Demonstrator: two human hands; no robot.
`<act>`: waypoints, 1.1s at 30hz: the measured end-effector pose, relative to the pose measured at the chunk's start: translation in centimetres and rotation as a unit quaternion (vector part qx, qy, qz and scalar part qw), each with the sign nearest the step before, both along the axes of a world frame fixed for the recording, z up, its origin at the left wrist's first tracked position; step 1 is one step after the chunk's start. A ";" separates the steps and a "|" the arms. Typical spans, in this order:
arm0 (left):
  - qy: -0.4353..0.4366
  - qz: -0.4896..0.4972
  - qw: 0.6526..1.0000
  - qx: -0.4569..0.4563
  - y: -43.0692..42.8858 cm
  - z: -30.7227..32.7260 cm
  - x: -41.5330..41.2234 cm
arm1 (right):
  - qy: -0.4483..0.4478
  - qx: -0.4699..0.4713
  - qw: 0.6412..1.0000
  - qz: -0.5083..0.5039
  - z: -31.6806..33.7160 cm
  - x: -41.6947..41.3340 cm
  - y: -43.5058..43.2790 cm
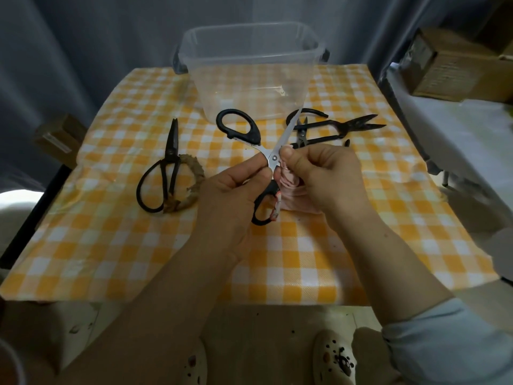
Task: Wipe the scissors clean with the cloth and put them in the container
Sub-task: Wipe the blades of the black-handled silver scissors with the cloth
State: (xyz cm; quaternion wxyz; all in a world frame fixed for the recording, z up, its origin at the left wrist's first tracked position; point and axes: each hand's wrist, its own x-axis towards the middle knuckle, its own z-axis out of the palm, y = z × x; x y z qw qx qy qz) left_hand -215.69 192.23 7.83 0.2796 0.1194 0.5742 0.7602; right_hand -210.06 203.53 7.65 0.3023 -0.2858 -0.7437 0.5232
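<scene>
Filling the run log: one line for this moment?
phase: wiping | left hand: holds black-handled scissors, blades apart | right hand: pinches pink cloth by pivot | clear container: no scissors inside

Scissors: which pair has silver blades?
The black-handled scissors, spread open in the left hand, the right hand holding a pink cloth to them. The old scissors at left and shears at right are all dark.

A home room is suggested by the orange-and-white checked tablecloth [319, 245], grey curtains [83, 37] and stacked cardboard boxes [455, 65].
</scene>
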 end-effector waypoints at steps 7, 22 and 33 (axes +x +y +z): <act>-0.041 -0.007 0.999 0.008 -0.5 0.4 -0.5 | -0.027 -0.060 0.995 0.076 1.6 1.3 0.7; 0.048 0.008 0.998 -0.043 -0.9 0.5 -0.9 | -0.042 -0.192 0.967 0.163 2.1 1.6 0.8; 0.078 0.027 0.996 -0.040 -1.1 0.6 -1.1 | -0.016 -0.031 0.977 0.209 1.5 1.1 -0.2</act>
